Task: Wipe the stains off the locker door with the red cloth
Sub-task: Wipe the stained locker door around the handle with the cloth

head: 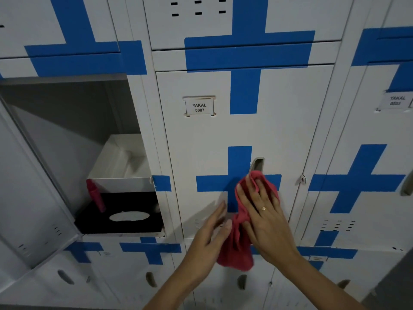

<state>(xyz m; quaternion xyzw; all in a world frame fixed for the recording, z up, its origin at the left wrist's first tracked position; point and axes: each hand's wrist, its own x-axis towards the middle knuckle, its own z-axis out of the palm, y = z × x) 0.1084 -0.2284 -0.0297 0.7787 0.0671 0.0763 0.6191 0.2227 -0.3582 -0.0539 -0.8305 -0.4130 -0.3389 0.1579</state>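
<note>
Red cloth (242, 222) is lying bunched under the right hand (266, 218), which is pressing it flat against the locker door (290, 135) with straight, spread fingers; a flat palm likely spreads the pressure so more fabric is rubbing the paint at once. Its upper fold is poking out past the fingertips, touching the bottom of the recessed handle (257, 164), while a loose tail is hanging below the wrist, free of the door. Just beside it, on the thumb side, the left hand (212, 233) is hovering relaxed and unclenched, holding nothing, its fingertips near the door and its thumb close to the hanging cloth, probably ready to steady the panel or gather the slack. Under and around the pressing hand a blue tape cross (214, 183) is crossing the door, so the wiping is seemingly happening over the tape and handle area. Above the hands, well apart, a label plate (199, 106) is reading YAKAL 0007. Farther out, beyond the left hand, an open compartment (67, 130) is showing a black box (120, 213) with a pink bottle (95, 194) leaning at it. No stains are distinct enough to locate.
</note>
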